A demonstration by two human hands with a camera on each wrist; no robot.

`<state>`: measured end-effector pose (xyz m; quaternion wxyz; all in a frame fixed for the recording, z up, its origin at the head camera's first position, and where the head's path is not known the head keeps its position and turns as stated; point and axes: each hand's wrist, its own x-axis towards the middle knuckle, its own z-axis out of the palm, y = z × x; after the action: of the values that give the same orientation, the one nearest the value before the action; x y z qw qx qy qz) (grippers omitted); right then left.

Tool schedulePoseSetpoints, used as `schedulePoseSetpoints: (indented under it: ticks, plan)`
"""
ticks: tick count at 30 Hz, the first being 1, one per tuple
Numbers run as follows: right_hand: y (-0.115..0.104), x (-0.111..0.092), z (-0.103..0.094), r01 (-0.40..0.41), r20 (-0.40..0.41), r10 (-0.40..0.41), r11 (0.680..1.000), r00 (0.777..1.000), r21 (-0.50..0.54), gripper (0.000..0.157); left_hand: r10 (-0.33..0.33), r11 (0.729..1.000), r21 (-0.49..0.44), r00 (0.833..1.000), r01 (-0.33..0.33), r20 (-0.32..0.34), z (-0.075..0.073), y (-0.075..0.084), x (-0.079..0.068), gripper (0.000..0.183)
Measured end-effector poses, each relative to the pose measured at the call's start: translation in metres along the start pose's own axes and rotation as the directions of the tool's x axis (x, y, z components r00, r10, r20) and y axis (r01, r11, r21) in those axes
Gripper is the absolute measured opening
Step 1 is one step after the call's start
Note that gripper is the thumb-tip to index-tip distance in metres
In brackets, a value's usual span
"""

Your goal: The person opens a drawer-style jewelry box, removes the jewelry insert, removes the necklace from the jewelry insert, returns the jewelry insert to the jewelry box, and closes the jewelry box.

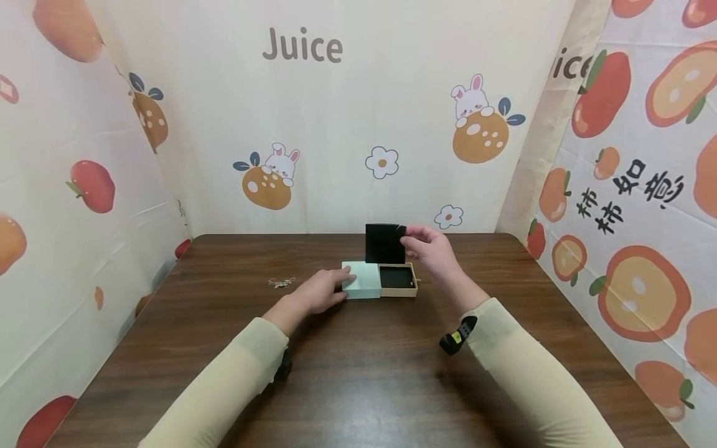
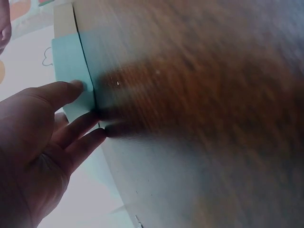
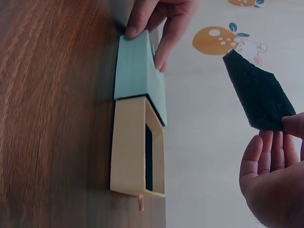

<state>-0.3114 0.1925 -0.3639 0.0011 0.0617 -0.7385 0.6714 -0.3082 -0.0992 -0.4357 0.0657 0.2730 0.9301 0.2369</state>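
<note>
A small gift box lies on the table, with its mint-green sleeve (image 1: 361,284) at the left and its tan drawer (image 1: 414,281) pulled out to the right. My left hand (image 1: 322,290) grips the sleeve's left end, thumb on the near side and fingers over the top, as the right wrist view shows. A thin black square pad (image 3: 259,92) is pinched at its edge between the thumb and fingers of my right hand (image 1: 428,247), raised above and behind the drawer. The drawer's inside looks black, and a small pull loop (image 3: 141,203) sticks out of its end.
A small silvery chain (image 1: 282,282) lies on the brown wooden table (image 1: 358,373), left of my left hand. Fruit-print cloth (image 1: 336,124) hangs behind the table's far edge and along both sides.
</note>
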Motion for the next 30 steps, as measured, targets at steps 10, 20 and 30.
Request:
schedulePoseSetpoints:
  ticks: [10, 20, 30]
  plan:
    - [0.017, 0.007, -0.012, -0.065, -0.053, 0.061, 0.995, 0.997, -0.082, 0.038, 0.003, 1.000, -0.011, 1.000, -0.003, -0.007, 0.001, -0.001, 0.001, 0.054]
    - [0.035, 0.012, -0.018, -0.176, -0.118, 0.160, 0.975, 0.980, -0.138, 0.042, 0.005, 1.000, -0.016, 1.000, -0.005, -0.010, 0.001, -0.002, 0.000, 0.054]
    - [0.055, 0.015, -0.022, -0.230, -0.130, 0.204, 0.946, 0.970, -0.230, 0.029, -0.002, 1.000, -0.026, 1.000, 0.002, -0.012, 0.002, -0.002, -0.001, 0.055]
